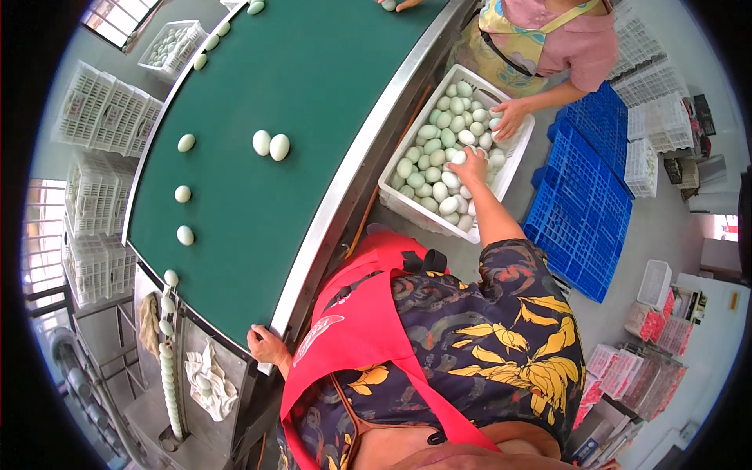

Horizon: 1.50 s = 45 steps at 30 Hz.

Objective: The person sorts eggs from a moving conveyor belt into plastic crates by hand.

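My right hand (470, 167) reaches into a white plastic crate (402, 202) full of pale green and white eggs. Its fingers are closed around a white egg (458, 157) at the top of the pile. My left hand (267, 345) rests with curled fingers at the near corner of a green conveyor belt (235, 282), by its metal side rail (317, 241); the inside of that hand is hidden. Two eggs (270, 144) lie side by side on the belt's middle, and several more are spaced along its left side.
A co-worker's hand (510, 119) is on eggs in the same crate; another hand (405, 4) touches an egg on the far belt. Blue plastic pallets (578, 205) lie right. An egg row (168, 382) fills a narrow channel by a cloth (210, 382). White crates (108, 111) stand stacked left.
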{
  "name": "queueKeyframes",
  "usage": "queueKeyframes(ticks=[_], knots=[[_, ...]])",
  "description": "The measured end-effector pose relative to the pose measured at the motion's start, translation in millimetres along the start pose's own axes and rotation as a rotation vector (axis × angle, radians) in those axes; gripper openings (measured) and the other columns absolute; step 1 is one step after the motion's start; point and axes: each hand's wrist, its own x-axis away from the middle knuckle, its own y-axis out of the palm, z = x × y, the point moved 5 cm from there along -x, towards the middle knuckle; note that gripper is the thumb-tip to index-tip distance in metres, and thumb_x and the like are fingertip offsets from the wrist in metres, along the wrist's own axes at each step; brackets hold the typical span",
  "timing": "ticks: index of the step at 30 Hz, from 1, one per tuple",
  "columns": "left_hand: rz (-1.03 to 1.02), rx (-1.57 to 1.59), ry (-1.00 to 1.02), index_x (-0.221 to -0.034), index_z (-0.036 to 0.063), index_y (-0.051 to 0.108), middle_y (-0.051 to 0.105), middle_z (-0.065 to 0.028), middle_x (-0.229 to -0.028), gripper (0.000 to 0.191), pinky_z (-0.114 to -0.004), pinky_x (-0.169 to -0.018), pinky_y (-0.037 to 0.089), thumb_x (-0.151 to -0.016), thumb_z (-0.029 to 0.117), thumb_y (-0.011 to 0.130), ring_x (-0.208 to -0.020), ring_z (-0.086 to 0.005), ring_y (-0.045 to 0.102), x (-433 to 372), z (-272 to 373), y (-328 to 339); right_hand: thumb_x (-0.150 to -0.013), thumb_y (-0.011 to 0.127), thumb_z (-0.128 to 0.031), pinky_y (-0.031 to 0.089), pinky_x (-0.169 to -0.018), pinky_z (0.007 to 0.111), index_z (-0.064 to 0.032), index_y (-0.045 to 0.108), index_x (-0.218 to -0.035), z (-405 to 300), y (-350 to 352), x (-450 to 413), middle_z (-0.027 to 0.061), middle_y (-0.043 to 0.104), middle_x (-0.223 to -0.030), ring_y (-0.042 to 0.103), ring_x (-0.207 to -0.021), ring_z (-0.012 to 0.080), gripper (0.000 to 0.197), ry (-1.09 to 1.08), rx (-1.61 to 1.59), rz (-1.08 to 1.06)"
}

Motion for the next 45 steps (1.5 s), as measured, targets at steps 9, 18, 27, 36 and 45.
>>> queueKeyframes(ticks=[9, 18, 27, 36, 45], knots=[[0.034, 0.035, 0.001, -0.075, 0.004, 0.062, 0.063, -0.0144, -0.073, 0.025, -0.047, -0.061, 0.047, -0.096, 0.018, 0.063, -0.067, -0.036, 0.062, -2.3, 2.9, -1.3, -0.075, 0.087, -0.036, 0.038, -0.114, 0.05, -0.0157, 0.04, -0.151, -70.6, -59.2, 9.2, 0.0196, 0.043, -0.151, 0.041, -0.139, 0.0397, 0.092, 0.042, 0.173, 0.163], [0.107, 0.033, -0.058, -0.072, 0.0042, 0.058, 0.059, -0.0105, -0.072, 0.024, -0.044, -0.065, 0.047, -0.093, 0.015, 0.064, -0.07, -0.0314, 0.059, -2.7, 13.8, -6.1, -0.084, 0.078, -0.049, 0.051, -0.096, 0.049, -0.021, 0.043, -0.151, -366.7, -45.7, 27.6, 0.0203, 0.047, -0.139, 0.055, -0.12, 0.0392, 0.08, -0.833, -0.252, -0.075], [0.166, 0.041, -0.097, -0.07, 0.0043, 0.055, 0.055, -0.0095, -0.069, 0.024, -0.045, -0.061, 0.044, -0.091, 0.011, 0.064, -0.068, -0.0311, 0.056, 0.8, 18.1, -17.1, -0.093, 0.071, -0.031, 0.055, -0.089, 0.05, -0.0226, 0.058, -0.137, -468.3, 46.5, 19.0, 0.0213, 0.049, -0.127, 0.055, -0.118, 0.0414, 0.047, -0.975, 0.034, -0.094], [0.189, 0.04, -0.07, -0.069, 0.0045, 0.052, 0.054, -0.0105, -0.069, 0.024, -0.044, -0.06, 0.043, -0.09, 0.008, 0.064, -0.067, -0.0318, 0.055, 1.2, 20.6, -20.1, -0.075, 0.08, -0.048, 0.059, -0.089, 0.047, -0.0195, 0.068, -0.118, -538.2, 72.6, 69.2, 0.016, 0.044, -0.134, 0.049, -0.121, 0.0387, 0.053, -1.033, 0.069, -0.161], [0.174, 0.051, -0.039, -0.07, 0.0036, 0.054, 0.054, -0.0108, -0.068, 0.025, -0.045, -0.06, 0.043, -0.092, 0.009, 0.062, -0.066, -0.0321, 0.056, -2.3, 23.9, -18.7, -0.088, 0.078, -0.04, 0.053, -0.061, 0.032, -0.01, 0.066, -0.1, -498.5, 44.8, 18.6, 0.0029, 0.067, -0.088, 0.069, -0.08, 0.0158, 0.035, -0.532, -0.826, -0.887]])
